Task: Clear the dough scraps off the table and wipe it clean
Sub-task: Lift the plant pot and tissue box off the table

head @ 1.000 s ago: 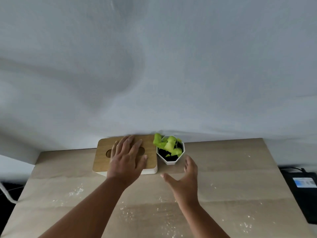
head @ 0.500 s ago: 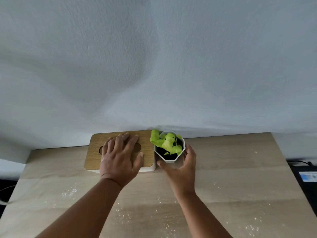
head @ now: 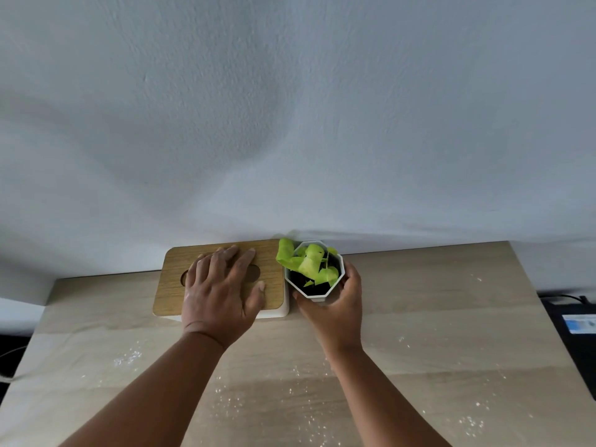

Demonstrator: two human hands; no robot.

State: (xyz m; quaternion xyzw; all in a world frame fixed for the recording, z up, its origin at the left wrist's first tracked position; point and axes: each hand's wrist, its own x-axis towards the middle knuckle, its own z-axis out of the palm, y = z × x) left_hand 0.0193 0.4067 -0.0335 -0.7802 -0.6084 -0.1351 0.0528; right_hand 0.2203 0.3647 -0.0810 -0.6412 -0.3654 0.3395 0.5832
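White flour specks [head: 222, 390] lie all over our worktop [head: 435, 321], nothing wiped yet; left hand [head: 219, 293] flat, fingers straight, on wooden-lidded box [head: 174, 279]; right hand [head: 333, 306] grip curled round plant pot [head: 317, 275]

My left hand [head: 219, 295] lies flat on the wooden lid [head: 200, 279] of a white box, fingers spread over its oval slot. Just beside it, my right hand [head: 335, 304] curls round the near side of a white faceted pot [head: 335, 279] of green leaves. Below both wrists, white specks [head: 127, 358] dust the pale table [head: 435, 317].
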